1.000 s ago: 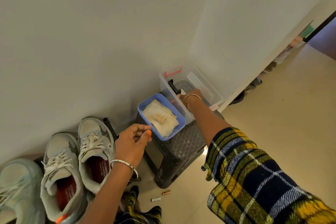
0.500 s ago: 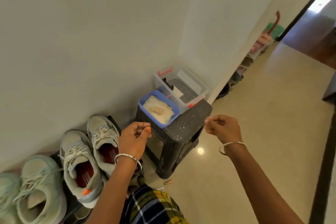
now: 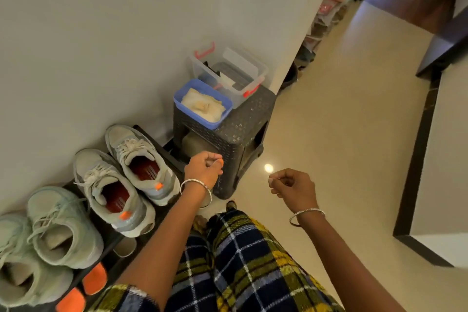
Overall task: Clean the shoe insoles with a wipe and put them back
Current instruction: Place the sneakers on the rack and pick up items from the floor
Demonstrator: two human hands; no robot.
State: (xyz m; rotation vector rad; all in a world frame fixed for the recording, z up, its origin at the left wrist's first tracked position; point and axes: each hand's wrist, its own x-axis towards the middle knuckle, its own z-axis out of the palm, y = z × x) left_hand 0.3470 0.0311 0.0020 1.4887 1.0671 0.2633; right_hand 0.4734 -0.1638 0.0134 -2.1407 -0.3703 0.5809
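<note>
Left hand curled, grip empty, right hand pinched, contents unclear, red insoles inside grey shoes beside black stool

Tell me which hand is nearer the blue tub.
Left. The left hand hangs in front of the stool that bears the blue tub, just on the person's side of it. The right hand is farther right, over the floor.

Black stool (blue tub, clear box)
</note>
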